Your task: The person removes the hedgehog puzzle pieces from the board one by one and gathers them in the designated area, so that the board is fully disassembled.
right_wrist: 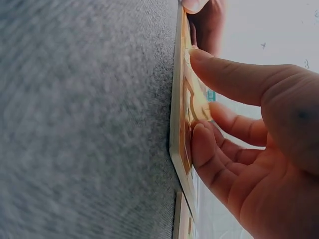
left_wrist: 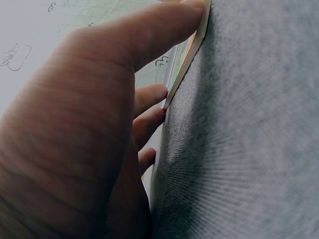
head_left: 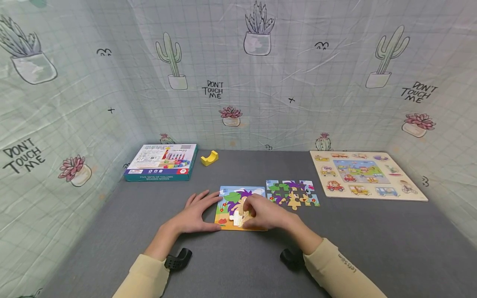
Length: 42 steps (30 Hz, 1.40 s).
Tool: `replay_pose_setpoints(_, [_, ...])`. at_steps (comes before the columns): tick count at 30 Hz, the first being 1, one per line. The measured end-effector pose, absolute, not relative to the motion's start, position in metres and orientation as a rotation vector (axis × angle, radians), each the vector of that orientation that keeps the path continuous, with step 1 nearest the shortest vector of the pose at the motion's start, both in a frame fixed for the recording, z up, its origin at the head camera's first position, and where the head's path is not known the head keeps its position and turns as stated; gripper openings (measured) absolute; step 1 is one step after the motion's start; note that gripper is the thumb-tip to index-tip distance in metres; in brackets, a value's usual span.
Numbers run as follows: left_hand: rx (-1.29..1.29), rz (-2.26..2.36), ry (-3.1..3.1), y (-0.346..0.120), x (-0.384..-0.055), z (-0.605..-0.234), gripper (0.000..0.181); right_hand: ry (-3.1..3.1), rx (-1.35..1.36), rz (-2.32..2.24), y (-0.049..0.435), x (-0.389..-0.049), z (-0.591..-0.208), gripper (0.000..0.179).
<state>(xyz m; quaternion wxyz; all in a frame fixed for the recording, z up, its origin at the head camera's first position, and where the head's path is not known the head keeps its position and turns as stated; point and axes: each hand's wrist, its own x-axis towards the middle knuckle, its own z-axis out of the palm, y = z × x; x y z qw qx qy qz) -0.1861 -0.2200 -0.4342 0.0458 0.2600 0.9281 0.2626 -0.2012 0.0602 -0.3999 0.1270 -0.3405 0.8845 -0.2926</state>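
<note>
In the head view a jigsaw puzzle board [head_left: 221,209] with a cartoon picture lies flat on the table. My left hand [head_left: 197,210] is spread at its left side, thumb and fingers touching the edge; the left wrist view shows those fingers [left_wrist: 149,97] fairly straight against the board's rim. Over the board's right half, my right hand [head_left: 266,211] pinches a pale yellow puzzle piece [right_wrist: 201,105], which is tilted up from the board in the right wrist view. Fingers partly hide the piece. Several loose puzzle pieces [head_left: 293,200] lie in a group right of the board.
At the back left lies a flat game box [head_left: 158,177], with a yellow curved block [head_left: 209,158] beside it. A wooden picture board with vehicles [head_left: 357,191] lies at the back right. Printed fabric walls [head_left: 261,91] enclose the grey table [head_left: 238,265].
</note>
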Motion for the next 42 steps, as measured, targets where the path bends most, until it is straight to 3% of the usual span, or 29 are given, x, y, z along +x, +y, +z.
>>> replay_pose_setpoints(13, [0.788,0.802,2.829,-0.22,-0.1864,-0.4345,0.09,2.458,-1.035,-0.992,0.0647,-0.2047,-0.4016,0.018])
replay_pose_setpoints(42, [0.805,0.803,2.826,-0.22,-0.1859,-0.4324,0.089,2.464,-1.029,-1.144,0.0669,-0.2043,-0.3951,0.016])
